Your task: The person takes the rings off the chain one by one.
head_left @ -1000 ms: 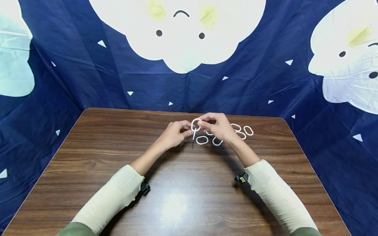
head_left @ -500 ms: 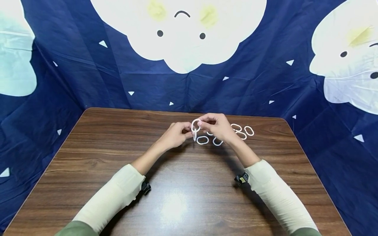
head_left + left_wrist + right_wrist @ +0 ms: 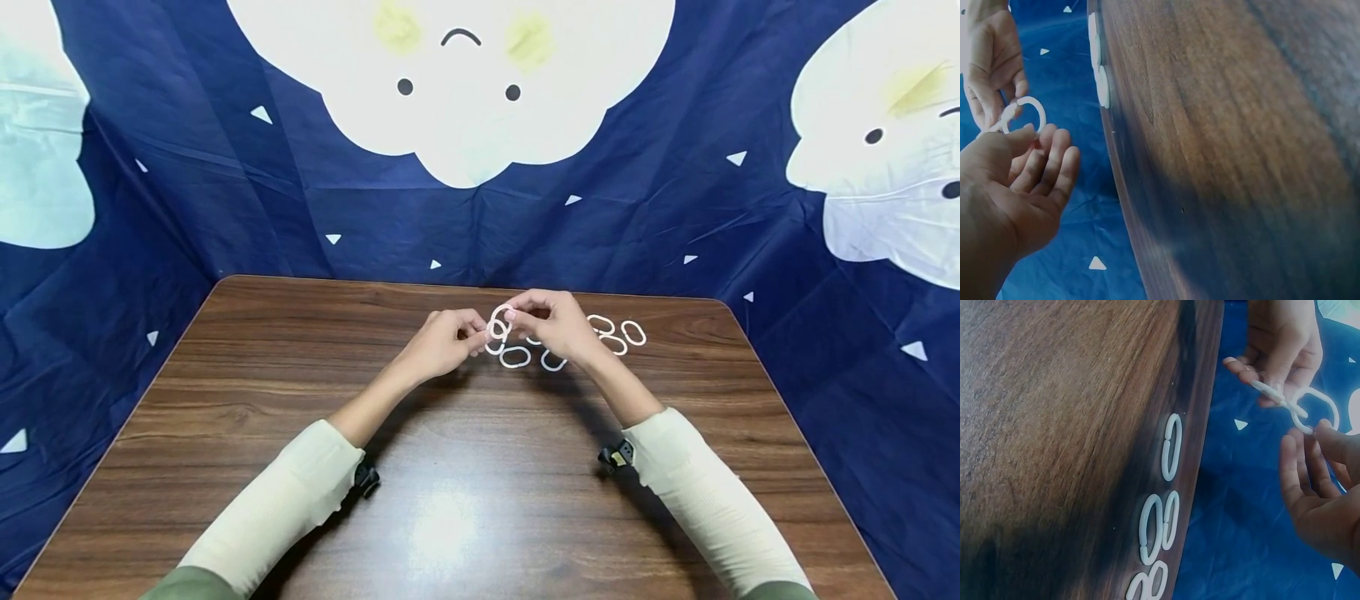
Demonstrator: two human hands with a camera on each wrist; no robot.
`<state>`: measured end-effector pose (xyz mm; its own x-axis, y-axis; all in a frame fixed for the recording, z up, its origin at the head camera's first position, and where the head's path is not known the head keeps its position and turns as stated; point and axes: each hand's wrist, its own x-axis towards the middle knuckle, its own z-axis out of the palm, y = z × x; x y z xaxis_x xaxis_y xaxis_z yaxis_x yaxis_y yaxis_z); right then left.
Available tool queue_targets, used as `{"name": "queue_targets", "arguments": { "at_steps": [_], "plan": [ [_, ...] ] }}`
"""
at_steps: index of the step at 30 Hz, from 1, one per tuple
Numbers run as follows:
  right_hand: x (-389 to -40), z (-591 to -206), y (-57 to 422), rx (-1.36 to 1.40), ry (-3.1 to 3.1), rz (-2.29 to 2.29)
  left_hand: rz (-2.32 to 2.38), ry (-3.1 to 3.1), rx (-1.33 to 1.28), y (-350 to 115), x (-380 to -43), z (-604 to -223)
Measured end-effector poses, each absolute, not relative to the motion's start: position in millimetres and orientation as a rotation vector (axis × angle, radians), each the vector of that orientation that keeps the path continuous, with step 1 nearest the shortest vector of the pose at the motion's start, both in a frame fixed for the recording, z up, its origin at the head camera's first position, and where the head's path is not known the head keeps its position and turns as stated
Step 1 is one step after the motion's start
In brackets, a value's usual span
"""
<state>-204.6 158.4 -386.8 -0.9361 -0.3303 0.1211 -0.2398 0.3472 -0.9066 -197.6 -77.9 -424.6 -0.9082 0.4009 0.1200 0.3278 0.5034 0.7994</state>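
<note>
Above the far side of the table, both hands meet over two white oval chain links. My left hand (image 3: 442,343) pinches the lower link (image 3: 1266,391) between thumb and fingertips. The upper link (image 3: 1335,411) is pinched at its edge by my right hand (image 3: 557,323). The two links cross and look hooked through each other; whether any gap in them stands open is too small to tell. In the left wrist view, the link (image 3: 1042,111) by my left thumb shows as a curved loop, partly hidden by fingers.
Several loose white links lie flat on the wooden table (image 3: 300,467), such as one link (image 3: 515,367) just below the hands and another (image 3: 642,337) farther right. My right hand hides part of this group. A blue cloth (image 3: 480,237) with white clouds hangs behind the far edge.
The lower link, seen edge-on a second ago, has turned to show its oval face, and it now overlaps the upper link more. Both hands have stayed almost in place, still pinching.
</note>
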Motion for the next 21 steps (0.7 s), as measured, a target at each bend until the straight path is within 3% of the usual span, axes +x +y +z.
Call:
{"name": "queue_targets", "arguments": {
  "at_steps": [21],
  "plan": [
    [-196.7,-396.9,162.9,-0.617,2.635,-1.609,1.413,2.625,0.485,-83.0,-194.2,-419.4]
  ]
}}
